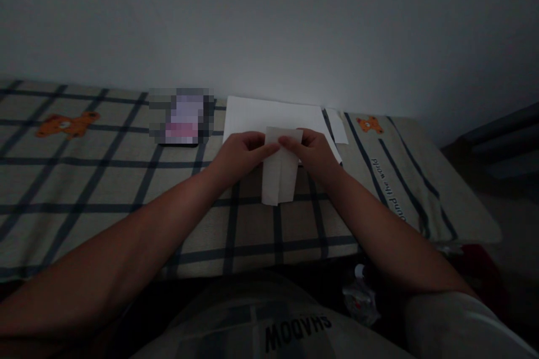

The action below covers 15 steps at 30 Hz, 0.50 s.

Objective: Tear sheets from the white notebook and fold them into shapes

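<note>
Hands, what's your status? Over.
Left hand and right hand: both pinching folded paper near its upper edge. Seam down its middle. White sheet behind; phone off to the left, not in the way.

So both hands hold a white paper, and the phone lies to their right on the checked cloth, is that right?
The side is wrong: the head view shows the phone to the left of the left hand, on the checked cloth.

The person wears a pale, greyish shirt [261,297], dim in the low light. Darker bluish blocks [223,331] mark its front, next to bold black capitals [298,333] that seem to read SHADOW, upside down; the smaller print [309,314] is illegible. The loose right sleeve [446,322] is plain; both forearms [160,230] are bare.
</note>
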Tool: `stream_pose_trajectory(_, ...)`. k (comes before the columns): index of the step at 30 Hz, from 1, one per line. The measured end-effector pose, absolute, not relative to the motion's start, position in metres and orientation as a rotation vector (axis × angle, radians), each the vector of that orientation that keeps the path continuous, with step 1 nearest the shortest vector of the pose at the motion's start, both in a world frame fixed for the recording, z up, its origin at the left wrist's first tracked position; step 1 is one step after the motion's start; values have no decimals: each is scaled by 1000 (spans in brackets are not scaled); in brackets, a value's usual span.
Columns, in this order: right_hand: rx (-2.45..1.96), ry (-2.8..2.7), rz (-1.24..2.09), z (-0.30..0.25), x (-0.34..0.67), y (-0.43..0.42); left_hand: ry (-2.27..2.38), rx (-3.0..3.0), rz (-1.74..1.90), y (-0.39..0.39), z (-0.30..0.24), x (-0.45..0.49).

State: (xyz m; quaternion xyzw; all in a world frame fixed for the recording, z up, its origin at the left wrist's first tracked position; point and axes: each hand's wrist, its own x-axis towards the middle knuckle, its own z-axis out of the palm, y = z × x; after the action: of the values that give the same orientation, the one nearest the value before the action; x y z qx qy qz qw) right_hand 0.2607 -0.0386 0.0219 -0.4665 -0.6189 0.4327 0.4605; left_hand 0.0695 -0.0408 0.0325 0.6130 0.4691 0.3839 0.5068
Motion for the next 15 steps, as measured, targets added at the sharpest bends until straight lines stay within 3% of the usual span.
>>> stream_pose_trajectory(15,-1158,-1438,1152,23,257,-41,1165,1283,1088,-44,31,77)
